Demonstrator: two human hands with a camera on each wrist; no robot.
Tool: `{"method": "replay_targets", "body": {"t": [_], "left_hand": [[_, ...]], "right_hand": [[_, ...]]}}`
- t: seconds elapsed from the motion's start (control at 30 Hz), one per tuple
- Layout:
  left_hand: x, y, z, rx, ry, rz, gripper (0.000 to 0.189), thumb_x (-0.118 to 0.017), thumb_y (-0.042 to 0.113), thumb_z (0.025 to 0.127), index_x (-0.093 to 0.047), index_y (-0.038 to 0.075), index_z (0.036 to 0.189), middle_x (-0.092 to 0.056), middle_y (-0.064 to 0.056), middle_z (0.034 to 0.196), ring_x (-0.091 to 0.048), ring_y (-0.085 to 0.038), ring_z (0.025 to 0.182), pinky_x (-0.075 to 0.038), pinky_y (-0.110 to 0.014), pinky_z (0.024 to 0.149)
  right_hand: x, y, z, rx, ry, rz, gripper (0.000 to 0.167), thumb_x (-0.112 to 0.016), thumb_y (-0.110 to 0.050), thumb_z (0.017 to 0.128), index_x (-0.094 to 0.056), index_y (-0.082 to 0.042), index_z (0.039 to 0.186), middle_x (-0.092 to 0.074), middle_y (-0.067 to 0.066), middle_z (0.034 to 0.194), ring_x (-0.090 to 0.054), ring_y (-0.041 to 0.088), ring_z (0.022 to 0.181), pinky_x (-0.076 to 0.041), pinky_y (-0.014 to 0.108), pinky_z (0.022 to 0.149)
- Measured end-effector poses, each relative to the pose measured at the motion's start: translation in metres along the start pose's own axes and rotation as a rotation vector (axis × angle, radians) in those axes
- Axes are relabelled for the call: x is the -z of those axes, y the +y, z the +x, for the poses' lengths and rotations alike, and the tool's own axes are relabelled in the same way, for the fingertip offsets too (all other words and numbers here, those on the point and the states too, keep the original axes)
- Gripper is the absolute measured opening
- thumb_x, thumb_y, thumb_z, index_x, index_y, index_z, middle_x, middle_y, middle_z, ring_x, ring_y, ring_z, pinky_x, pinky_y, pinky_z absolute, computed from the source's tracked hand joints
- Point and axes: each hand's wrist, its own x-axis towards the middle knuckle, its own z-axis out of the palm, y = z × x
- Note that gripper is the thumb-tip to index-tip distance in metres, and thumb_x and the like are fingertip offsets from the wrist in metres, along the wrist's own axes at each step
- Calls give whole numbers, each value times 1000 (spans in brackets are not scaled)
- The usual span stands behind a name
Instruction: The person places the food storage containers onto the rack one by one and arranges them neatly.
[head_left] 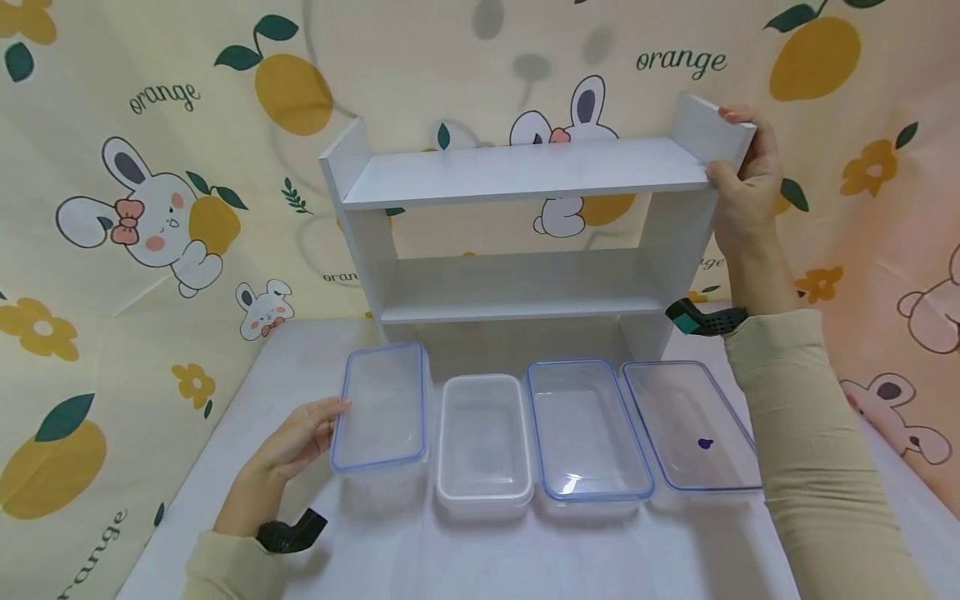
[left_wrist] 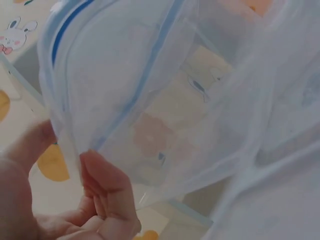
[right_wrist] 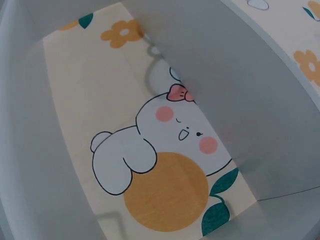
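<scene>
A white two-tier shelf [head_left: 525, 287] stands at the back of the table. My right hand [head_left: 750, 183] grips the top of its right side panel, thumb at the front and fingers over the edge. The right wrist view shows only the shelf's boards [right_wrist: 240, 75] and the cloth behind; the hand is out of it. At the left, my left hand [head_left: 300, 442] pinches the left edge of a clear plastic food container [head_left: 382, 408] with a blue-rimmed lid. The left wrist view shows thumb and curled fingers [left_wrist: 107, 192] at that container's edge [left_wrist: 75, 125].
To the right in a row sit a white-rimmed container [head_left: 483, 437], a blue-rimmed container [head_left: 588, 429] and another blue-rimmed one [head_left: 686, 425] with a dark blue mark, partly behind the right sleeve. A printed cloth [head_left: 262, 225] hangs behind the white table [head_left: 405, 550].
</scene>
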Motion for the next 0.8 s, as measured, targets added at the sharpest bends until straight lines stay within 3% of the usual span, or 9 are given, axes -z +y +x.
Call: {"method": "replay_targets", "body": {"t": [0.33,0.57,0.8], "left_hand": [[-6,22,-1,-76,-18,44,24,-42,19,102,-64,22,92,-65,16,87,-62,2,81,-53,-15,74],[-14,37,-3,-53,20,78,15,-45,24,101,-58,18,96,-64,15,87,-61,1,82,-53,-16,75],[-22,45,-2,-54,30,55,15,-46,26,101,-59,20,96,-63,15,88,-60,1,83,-53,-17,76]], "right_hand": [[0,1,0,10,-4,-2,46,-42,24,82,-59,-10,109,-49,6,131,-41,22,125,-33,34,116],[0,0,-1,1,4,3,46,-42,24,83,-59,-10,109,-51,4,130,-41,22,126,-32,34,116],[0,-1,0,-3,3,1,45,-42,23,84,-59,-10,110,-50,4,131,-41,22,125,-33,34,116]]}}
